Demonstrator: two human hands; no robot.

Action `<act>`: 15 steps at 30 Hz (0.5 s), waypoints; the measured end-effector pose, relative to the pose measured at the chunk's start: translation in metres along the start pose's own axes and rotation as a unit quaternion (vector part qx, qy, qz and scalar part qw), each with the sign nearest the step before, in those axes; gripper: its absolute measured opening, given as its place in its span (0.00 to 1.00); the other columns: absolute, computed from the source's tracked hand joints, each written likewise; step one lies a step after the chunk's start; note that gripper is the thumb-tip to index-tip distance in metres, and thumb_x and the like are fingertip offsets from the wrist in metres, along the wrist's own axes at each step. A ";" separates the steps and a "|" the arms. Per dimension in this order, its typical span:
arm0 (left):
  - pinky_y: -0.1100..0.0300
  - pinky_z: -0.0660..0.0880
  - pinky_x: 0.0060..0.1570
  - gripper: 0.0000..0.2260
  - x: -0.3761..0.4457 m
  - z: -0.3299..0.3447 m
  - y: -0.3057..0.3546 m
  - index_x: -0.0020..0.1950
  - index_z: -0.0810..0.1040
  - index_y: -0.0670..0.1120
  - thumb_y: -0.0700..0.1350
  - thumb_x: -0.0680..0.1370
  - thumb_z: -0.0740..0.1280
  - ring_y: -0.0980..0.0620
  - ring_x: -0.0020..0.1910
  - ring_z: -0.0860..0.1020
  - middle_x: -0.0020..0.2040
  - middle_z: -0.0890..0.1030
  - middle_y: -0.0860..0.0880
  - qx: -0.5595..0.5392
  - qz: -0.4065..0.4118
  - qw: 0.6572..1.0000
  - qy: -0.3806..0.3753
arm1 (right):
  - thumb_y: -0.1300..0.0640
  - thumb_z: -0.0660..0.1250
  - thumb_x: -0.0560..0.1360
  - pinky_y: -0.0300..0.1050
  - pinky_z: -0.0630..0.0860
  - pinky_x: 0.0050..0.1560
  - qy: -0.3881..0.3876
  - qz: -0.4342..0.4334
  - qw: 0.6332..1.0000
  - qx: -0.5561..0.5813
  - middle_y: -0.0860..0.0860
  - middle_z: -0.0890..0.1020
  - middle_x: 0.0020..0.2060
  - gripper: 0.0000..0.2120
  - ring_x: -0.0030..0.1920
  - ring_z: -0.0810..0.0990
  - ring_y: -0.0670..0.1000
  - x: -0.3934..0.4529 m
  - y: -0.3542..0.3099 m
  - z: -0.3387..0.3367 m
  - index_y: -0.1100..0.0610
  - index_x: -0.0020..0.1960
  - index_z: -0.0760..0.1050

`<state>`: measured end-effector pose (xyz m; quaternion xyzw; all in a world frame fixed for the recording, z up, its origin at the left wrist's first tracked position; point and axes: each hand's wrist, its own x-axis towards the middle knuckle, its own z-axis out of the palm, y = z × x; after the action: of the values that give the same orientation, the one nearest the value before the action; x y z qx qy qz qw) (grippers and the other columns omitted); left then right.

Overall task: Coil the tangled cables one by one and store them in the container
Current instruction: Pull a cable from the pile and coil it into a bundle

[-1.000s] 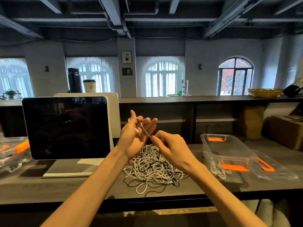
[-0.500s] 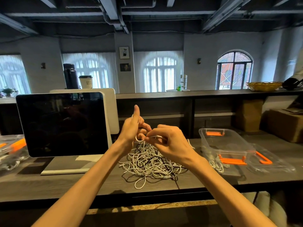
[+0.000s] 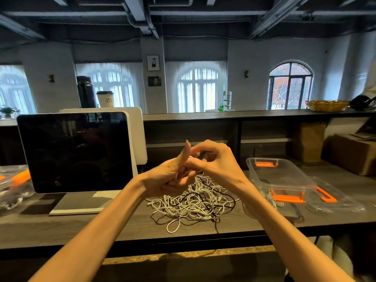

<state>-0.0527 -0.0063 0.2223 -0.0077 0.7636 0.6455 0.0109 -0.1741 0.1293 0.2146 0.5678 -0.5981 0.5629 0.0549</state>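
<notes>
A tangled heap of white and black cables lies on the dark wooden counter in front of me. Both hands hover just above its far side, pressed together. My left hand has its fingers curled round a white cable and its thumb pointing up. My right hand pinches the same cable against the left fingers; the cable between them is mostly hidden. A clear plastic container with orange clips stands to the right, a coiled white cable at its near end.
A dark screen on a white stand is at the left. The container's clear lid with an orange clip lies at the far right. Another clear box with cables sits at the left edge. Cardboard boxes stand behind the container.
My left hand has gone from spread fingers to curled round the cable, thumb up. My right hand has moved over onto the left fingers, drawing the cable round them.
</notes>
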 end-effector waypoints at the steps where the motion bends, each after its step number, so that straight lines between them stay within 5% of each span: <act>1: 0.64 0.56 0.21 0.30 -0.002 -0.001 -0.001 0.33 0.71 0.47 0.75 0.68 0.58 0.57 0.20 0.60 0.25 0.65 0.51 -0.002 -0.014 1.000 -0.018 | 0.49 0.77 0.73 0.53 0.80 0.38 -0.018 -0.006 1.000 -0.002 0.45 0.83 0.39 0.05 0.39 0.81 0.54 0.000 0.000 -0.002 0.48 0.46 0.85; 6: 0.70 0.70 0.22 0.21 -0.007 0.006 -0.002 0.59 0.72 0.43 0.51 0.72 0.73 0.57 0.25 0.76 0.37 0.82 0.47 0.013 -0.050 0.998 -0.038 | 0.46 0.79 0.70 0.39 0.70 0.33 -0.089 -0.009 0.994 -0.057 0.46 0.79 0.36 0.09 0.34 0.74 0.44 0.003 -0.004 -0.007 0.51 0.40 0.85; 9: 0.71 0.64 0.19 0.26 -0.006 0.005 -0.008 0.64 0.73 0.49 0.54 0.70 0.77 0.59 0.19 0.70 0.29 0.78 0.50 -0.053 -0.057 0.995 -0.067 | 0.47 0.78 0.72 0.41 0.76 0.34 -0.153 0.021 0.985 -0.073 0.50 0.82 0.36 0.09 0.35 0.79 0.47 0.007 -0.009 -0.011 0.52 0.41 0.86; 12: 0.69 0.59 0.18 0.22 -0.002 -0.004 -0.015 0.50 0.80 0.46 0.62 0.68 0.77 0.60 0.17 0.64 0.23 0.70 0.52 -0.060 -0.015 0.996 -0.064 | 0.47 0.76 0.75 0.44 0.81 0.37 -0.146 0.039 0.988 -0.034 0.52 0.83 0.36 0.10 0.36 0.83 0.50 0.006 -0.008 -0.010 0.54 0.48 0.84; 15: 0.67 0.55 0.19 0.22 0.002 -0.007 -0.010 0.34 0.72 0.45 0.60 0.79 0.65 0.59 0.16 0.63 0.20 0.66 0.53 -0.140 0.062 0.988 0.009 | 0.43 0.69 0.77 0.43 0.79 0.38 -0.108 0.104 0.987 0.053 0.55 0.81 0.34 0.15 0.33 0.80 0.50 0.003 0.003 -0.012 0.55 0.51 0.80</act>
<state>-0.0549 -0.0148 0.2137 0.0323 0.6652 0.7451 -0.0374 -0.1839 0.1353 0.2190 0.5617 -0.6261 0.5318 -0.0987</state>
